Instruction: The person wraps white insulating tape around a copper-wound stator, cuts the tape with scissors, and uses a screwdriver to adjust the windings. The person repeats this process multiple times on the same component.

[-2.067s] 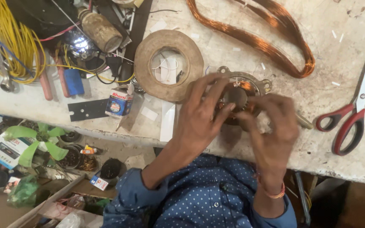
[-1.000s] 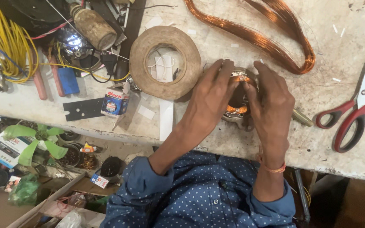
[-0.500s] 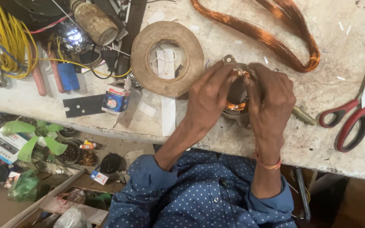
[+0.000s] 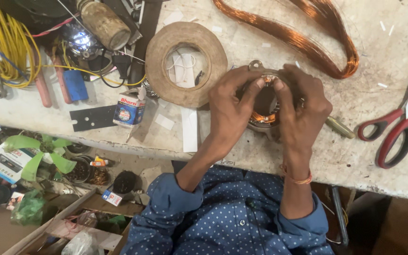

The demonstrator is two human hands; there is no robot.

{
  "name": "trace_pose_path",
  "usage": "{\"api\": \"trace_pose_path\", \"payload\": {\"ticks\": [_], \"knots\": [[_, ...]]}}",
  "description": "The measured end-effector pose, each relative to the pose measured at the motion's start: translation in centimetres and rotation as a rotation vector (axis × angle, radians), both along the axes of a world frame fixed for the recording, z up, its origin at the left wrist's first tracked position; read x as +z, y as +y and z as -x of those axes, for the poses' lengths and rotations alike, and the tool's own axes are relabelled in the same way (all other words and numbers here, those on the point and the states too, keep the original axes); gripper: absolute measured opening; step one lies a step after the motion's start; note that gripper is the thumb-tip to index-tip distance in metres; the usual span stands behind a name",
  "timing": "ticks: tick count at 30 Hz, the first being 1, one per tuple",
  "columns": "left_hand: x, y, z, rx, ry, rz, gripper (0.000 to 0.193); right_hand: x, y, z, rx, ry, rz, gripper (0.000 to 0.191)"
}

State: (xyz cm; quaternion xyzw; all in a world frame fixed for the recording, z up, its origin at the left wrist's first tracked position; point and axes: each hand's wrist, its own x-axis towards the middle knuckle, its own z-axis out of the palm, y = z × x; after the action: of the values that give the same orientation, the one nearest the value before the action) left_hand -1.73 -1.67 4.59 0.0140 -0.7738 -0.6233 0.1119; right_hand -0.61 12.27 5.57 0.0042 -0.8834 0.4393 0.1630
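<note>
Copper winding shows inside the motor stator (image 4: pixel 263 107), on the worn bench near the tape roll (image 4: pixel 186 56). Left hand (image 4: pixel 230 111) and right hand (image 4: pixel 302 112) both pinch its rim. Coil-seating step, apparently; next needs firm, even fingertip pressure.
</note>
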Motion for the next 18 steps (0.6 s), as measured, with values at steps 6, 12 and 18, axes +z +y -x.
{"api": "trace_pose_path", "payload": {"ticks": [6,12,18], "knots": [[1.8,-1.8,-0.5,-0.108,0.070,0.313,0.024,0.9,0.8,-0.9,0.106,-0.024,-0.064,0.029],[3.1,-2.1,-1.2,-0.142,0.166,0.586,0.037,1.7,0.8,-0.4,0.167,-0.017,-0.073,0.024],[1.4,-1.5,-0.5,-0.169,0.180,0.500,0.033,2.0,0.8,-0.3,0.136,-0.097,0.006,0.025]]}}
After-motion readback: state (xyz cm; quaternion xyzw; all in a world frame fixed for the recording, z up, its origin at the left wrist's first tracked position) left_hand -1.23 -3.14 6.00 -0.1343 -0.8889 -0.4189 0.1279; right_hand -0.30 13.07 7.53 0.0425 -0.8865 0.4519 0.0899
